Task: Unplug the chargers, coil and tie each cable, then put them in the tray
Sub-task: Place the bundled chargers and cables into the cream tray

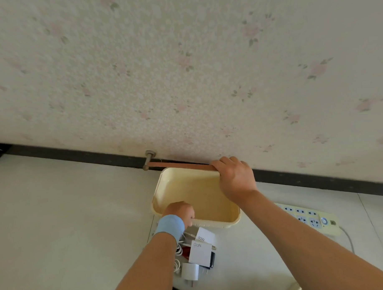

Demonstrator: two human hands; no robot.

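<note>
A flowered wall (183, 69) meets the pale floor (69, 214), where a cream tray (157, 189) sits against the dark skirting. Both hands are clamped on it: the left hand (181, 211) grips the near rim and the right hand (234, 178) curls over the far right corner. A power strip (308, 219) lies to the right. The chargers (199, 254) sit unplugged in a heap just near of the tray, with white cables (179, 250) beside them.

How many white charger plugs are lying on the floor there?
3, all just before the cream plastic tray: a white block marked 90W, a white block marked GaN nearer the camera, a small rounded white plug nearest. Others may be hidden beneath.
</note>
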